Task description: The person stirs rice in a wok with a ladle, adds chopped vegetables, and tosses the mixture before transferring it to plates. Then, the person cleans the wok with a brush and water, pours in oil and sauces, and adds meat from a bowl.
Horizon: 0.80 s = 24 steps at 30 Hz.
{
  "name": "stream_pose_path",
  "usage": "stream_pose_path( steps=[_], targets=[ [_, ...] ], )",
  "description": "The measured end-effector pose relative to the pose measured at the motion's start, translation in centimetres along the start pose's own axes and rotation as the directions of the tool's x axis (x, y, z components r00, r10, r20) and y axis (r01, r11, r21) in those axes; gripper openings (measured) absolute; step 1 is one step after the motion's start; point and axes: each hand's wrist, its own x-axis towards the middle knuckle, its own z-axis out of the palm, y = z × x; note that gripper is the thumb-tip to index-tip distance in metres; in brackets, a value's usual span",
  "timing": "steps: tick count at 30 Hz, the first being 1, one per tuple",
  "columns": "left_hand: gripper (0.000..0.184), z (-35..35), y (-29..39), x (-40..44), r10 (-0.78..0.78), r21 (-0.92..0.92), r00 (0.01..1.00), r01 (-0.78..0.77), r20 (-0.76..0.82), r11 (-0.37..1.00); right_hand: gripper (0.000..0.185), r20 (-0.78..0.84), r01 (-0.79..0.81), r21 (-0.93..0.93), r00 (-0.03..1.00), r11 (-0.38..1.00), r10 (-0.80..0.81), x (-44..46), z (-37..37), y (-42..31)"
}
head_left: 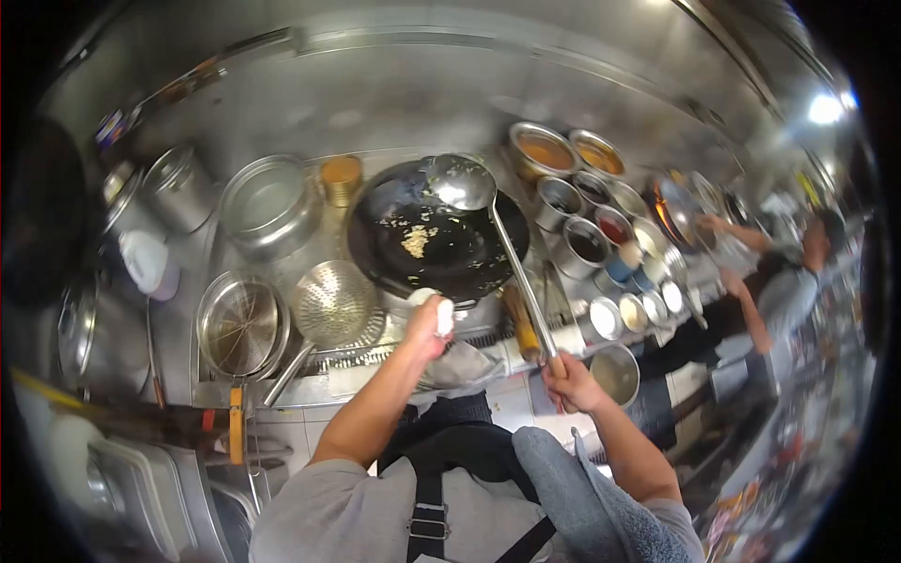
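A black wok (pixel 375 239) sits on the stove with chopped pale bits (pixel 416 240) and some green scraps inside. My left hand (pixel 427 330) is closed around a white cloth (pixel 444 317) at the wok's near edge; whether a handle lies under the cloth is hidden. My right hand (pixel 572 385) grips the wooden end of a long-handled ladle (pixel 465 188). Its metal bowl is over the far side of the wok, and I cannot tell whether it touches the pan. Beside the handle lies a yellow-brown wooden-handled tool (pixel 521 324).
A perforated skimmer (pixel 333 302), a wire strainer (pixel 239 324) and a large steel pot (pixel 267 206) stand left of the wok. Several seasoning containers (pixel 582 246) crowd the right. Farther right, another person (pixel 788 291) works at a wok with flames (pixel 662 206).
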Motion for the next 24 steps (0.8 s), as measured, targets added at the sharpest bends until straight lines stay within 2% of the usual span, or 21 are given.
stream_pose_path(
  steps=[1, 2, 3, 4, 6, 7, 8, 9, 10, 11, 12, 13, 14, 15, 17, 19, 20, 21, 22, 24],
  targets=[
    [0.017, -0.6, -0.4, 2.8, 0.041, -0.003, 0.999, -0.041, 0.014, 0.999, 0.044, 0.011, -0.013, -0.049, 1.0, 0.999, 0.013, 3.1, 0.4, -2.5],
    [0.018, -0.5, -0.5, 4.8, 0.081, 0.03, 0.995, -0.08, -0.055, 0.996, 0.056, 0.061, 0.067, -0.104, 0.996, 0.992, -0.061, 6.1, 1.2, -5.7],
    [0.018, -0.5, -0.2, 5.9, 0.09, 0.069, 0.996, -0.088, -0.021, 0.994, 0.058, 0.064, 0.012, -0.03, 0.998, 0.999, -0.01, 9.7, 1.5, -7.7],
    [0.019, -0.7, 0.5, 6.7, 0.097, 0.112, 0.995, -0.098, 0.015, 0.989, 0.059, 0.155, 0.029, 0.041, 0.987, 0.999, -0.035, 13.9, 1.5, -9.0],
    [0.026, -1.5, 1.4, 7.3, 0.076, 0.08, 0.997, -0.078, 0.028, 0.994, 0.064, 0.21, 0.049, -0.075, 0.977, 0.996, -0.032, 20.8, 3.2, -12.7],
    [0.033, -1.9, 1.8, 5.3, 0.016, 0.093, 0.995, -0.025, 0.096, 0.995, 0.069, 0.171, 0.1, -0.287, 0.984, 0.953, -0.052, 23.2, 4.9, -15.1],
    [0.041, -4.1, -0.2, 6.2, 0.131, 0.176, 0.98, -0.157, 0.149, 0.972, 0.074, 0.205, 0.179, -0.427, 0.974, 0.886, -0.098, 28.0, 4.6, -15.2],
    [0.047, -4.9, 0.0, 3.7, 0.059, 0.207, 0.982, -0.096, 0.177, 0.974, 0.077, 0.189, 0.25, -0.689, 0.968, 0.68, -0.165, 31.0, 5.8, -17.3],
    [0.049, -5.9, -0.1, 1.4, 0.036, 0.259, 0.988, -0.073, 0.148, 0.963, 0.078, 0.385, 0.542, -0.817, 0.768, 0.199, -0.511, 37.5, 5.1, -16.4],
    [0.037, -7.8, -1.4, 0.5, 0.05, 0.25, 0.992, -0.078, 0.116, 0.965, 0.078, 0.332, 0.405, -0.887, 0.893, 0.221, -0.304, 40.7, 6.8, -18.6],
    [0.034, -9.2, -2.4, -1.0, 0.091, 0.26, 0.994, -0.105, 0.066, 0.96, 0.078, 0.339, 0.363, -0.93, 0.909, 0.062, -0.242, 44.4, 7.8, -19.6],
    [0.033, -11.0, -4.0, -2.3, 0.19, 0.224, 0.982, -0.187, 0.007, 0.957, 0.076, 0.301, 0.298, -0.954, 0.945, -0.041, -0.125, 44.5, 10.4, -22.2],
    [0.032, -12.0, -4.2, -4.9, 0.202, 0.235, 0.975, -0.177, -0.087, 0.956, 0.073, 0.318, 0.311, -0.947, 0.944, -0.083, -0.087, 45.8, 11.9, -23.4],
    [0.033, -14.2, -5.6, -6.6, 0.163, 0.17, 0.967, -0.13, -0.197, 0.977, 0.072, 0.346, 0.343, -0.938, 0.936, -0.05, -0.064, 48.5, 12.7, -23.4],
    [0.034, -17.2, -8.6, -10.7, 0.222, -0.004, 0.885, -0.245, -0.409, 0.969, 0.071, 0.387, 0.387, -0.922, 0.922, -0.005, -0.026, 50.7, 13.5, -22.5],
    [0.036, -18.2, -10.7, -15.2, 0.285, -0.029, 0.765, -0.369, -0.578, 0.929, 0.071, 0.359, 0.345, -0.928, 0.929, -0.141, -0.089, 48.3, 12.6, -21.7],
    [0.034, -18.8, -11.8, -17.0, 0.279, -0.042, 0.747, -0.379, -0.604, 0.924, 0.077, 0.352, 0.339, -0.934, 0.927, -0.108, -0.132, 48.2, 11.4, -20.7],
    [0.035, -19.0, -12.8, -18.2, 0.327, -0.012, 0.696, -0.434, -0.64, 0.901, 0.071, 0.352, 0.333, -0.933, 0.922, -0.137, -0.159, 45.6, 10.8, -21.1],
    [0.037, -19.1, -13.7, -19.1, 0.374, 0.019, 0.639, -0.49, -0.672, 0.871, 0.077, 0.335, 0.313, -0.936, 0.933, -0.163, -0.129, 44.2, 10.4, -21.5],
    [0.035, -19.2, -14.7, -20.8, 0.347, -0.003, 0.613, -0.495, -0.71, 0.869, 0.079, 0.365, 0.337, -0.927, 0.913, -0.167, -0.182, 43.8, 9.8, -20.4]
  ],
)
